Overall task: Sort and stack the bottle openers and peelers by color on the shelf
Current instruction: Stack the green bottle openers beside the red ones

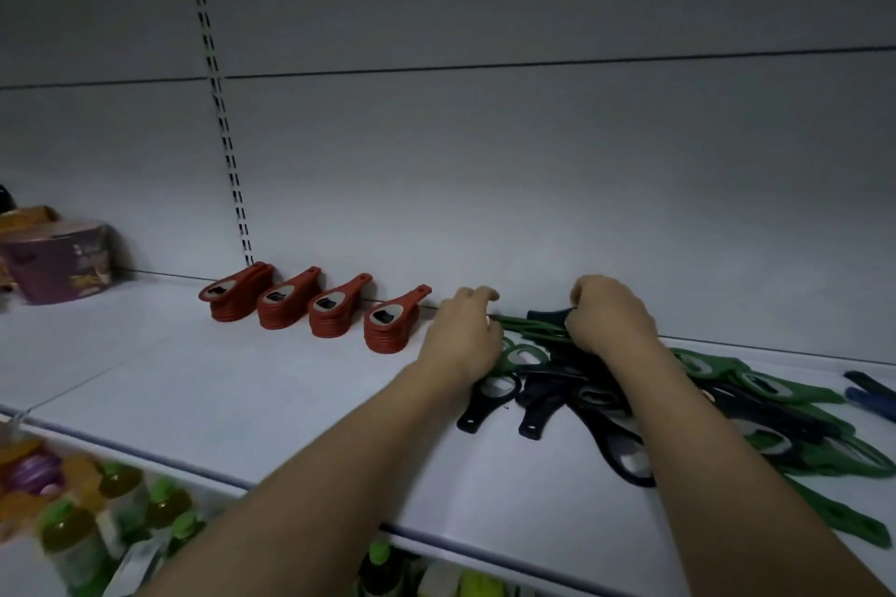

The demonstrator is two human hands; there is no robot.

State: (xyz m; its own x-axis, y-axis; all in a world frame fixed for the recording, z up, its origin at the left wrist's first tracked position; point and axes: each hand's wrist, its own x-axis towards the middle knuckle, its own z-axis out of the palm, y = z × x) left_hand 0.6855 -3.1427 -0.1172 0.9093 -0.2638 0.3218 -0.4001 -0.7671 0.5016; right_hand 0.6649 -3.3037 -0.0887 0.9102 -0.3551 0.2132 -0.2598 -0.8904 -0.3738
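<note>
Shelf (242, 383), white, runs the full width; back wall behind, front edge near the bottom.

Biggest item: mixed pile (679, 402) of green and black bottle openers, unsorted, spread from mid-shelf to the right edge, some hanging toward the front edge. A few blue pieces (868, 390) at the far right, cut off by the frame; opener or peeler, cannot tell.

Along the back edge, left of centre: four red stacks (315, 305) of openers, side by side, handles tipped against the back wall. Reads as red finished.

Left hand (463, 339) at the left fringe of the pile, just right of the last red stack, fingers curled down onto green openers; what exactly is pinched is hidden under the hand. Right hand (611, 320) near the back edge, fingers clenched round a dark handle and some green ones.

Progress, as a judgement: roughly a third done. Red sorted and stacked; green, black and blue still to separate and stack. Probably starting a green stack next to the reds.

Hard to make out: dim light, black openers merge into one mass, no count possible. No clear peeler identifiable. Purple tub (58, 262) at the left edge and bottles (97, 524) on the lower shelf blurred, not part of the job.
</note>
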